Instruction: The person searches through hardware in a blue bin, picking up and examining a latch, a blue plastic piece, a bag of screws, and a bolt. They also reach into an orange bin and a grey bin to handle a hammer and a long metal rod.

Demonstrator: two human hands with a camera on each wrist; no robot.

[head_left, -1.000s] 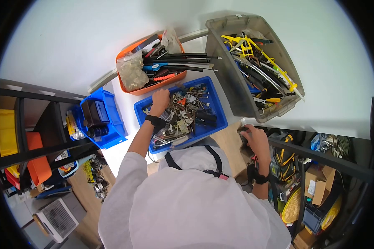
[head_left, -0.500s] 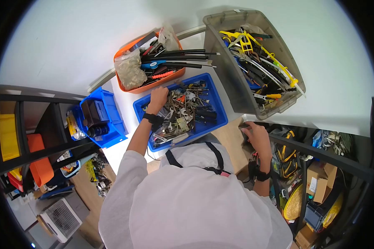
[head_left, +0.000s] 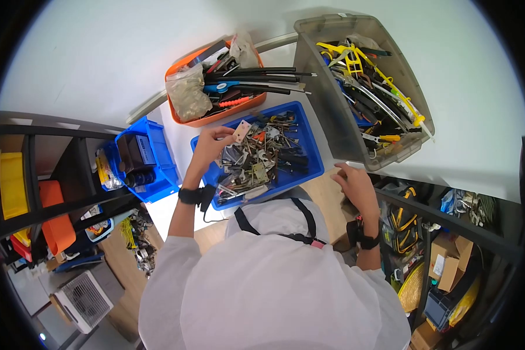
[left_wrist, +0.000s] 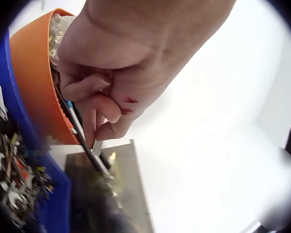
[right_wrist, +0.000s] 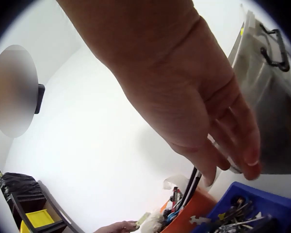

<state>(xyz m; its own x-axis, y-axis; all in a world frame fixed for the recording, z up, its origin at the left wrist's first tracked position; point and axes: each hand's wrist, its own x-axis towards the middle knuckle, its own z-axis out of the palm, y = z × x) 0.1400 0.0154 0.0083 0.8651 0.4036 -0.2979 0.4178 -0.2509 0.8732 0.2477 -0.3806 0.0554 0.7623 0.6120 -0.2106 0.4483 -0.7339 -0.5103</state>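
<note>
Over the blue tray (head_left: 317, 166) of mixed metal hardware, the left hand (head_left: 207, 150) pinches a small pale flat plate with holes (head_left: 242, 131). In the left wrist view, the left hand (left_wrist: 121, 68) has its fingers bent, and the plate's edge (left_wrist: 97, 147) shows at the fingertips. The right hand (head_left: 359, 188) is in the air beyond the tray's right side, below the grey bin, its fingers loosely bent. The right wrist view shows the right hand (right_wrist: 184, 97) with nothing clearly in it; the inner side of its fingers is partly hidden.
An orange bin (head_left: 216, 118) with bags and black rods stands behind the tray. At the back right is a grey bin (head_left: 332, 122) of tools. A blue box (head_left: 168, 160) is at the left. Dark shelf frames (head_left: 449, 216) flank the person.
The left hand has risen out of the hardware with the pale plate between its fingers. A dark thing at the right fingertips earlier no longer shows; those fingers have spread somewhat.
</note>
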